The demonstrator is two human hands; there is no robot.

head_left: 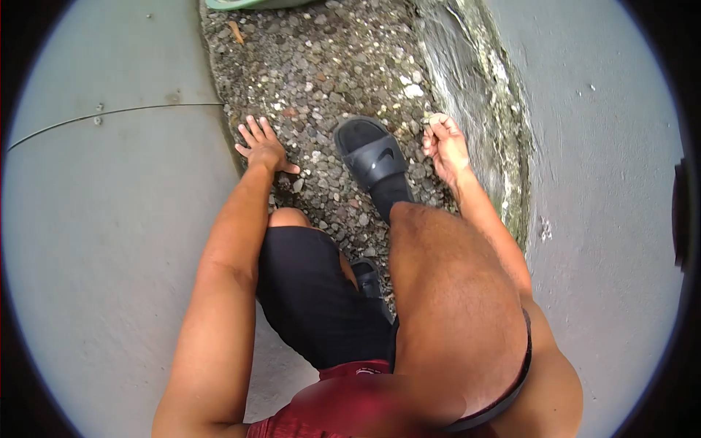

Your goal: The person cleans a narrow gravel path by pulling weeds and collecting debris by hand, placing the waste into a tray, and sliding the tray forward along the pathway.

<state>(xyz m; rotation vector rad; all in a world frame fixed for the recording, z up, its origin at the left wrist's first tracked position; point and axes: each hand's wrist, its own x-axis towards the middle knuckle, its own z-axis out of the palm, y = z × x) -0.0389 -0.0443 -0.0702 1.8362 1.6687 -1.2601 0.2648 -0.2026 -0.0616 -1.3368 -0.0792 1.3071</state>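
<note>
My left hand rests on the pebbled ground with its fingers spread, holding nothing. It lies near the edge of the grey surface on the left. My right hand is by the rough, mossy concrete edge, its fingers curled and thumb and forefinger pinched together. Whatever may be between those fingertips is too small to make out. Between my two hands is my foot in a black sock and a black slide sandal, planted on the pebbles.
At the top edge part of a green container shows. A brown dry leaf lies on the pebbles near it. Grey smooth surfaces flank the pebble strip, the left one crossed by a seam. A second sandal shows behind my knee.
</note>
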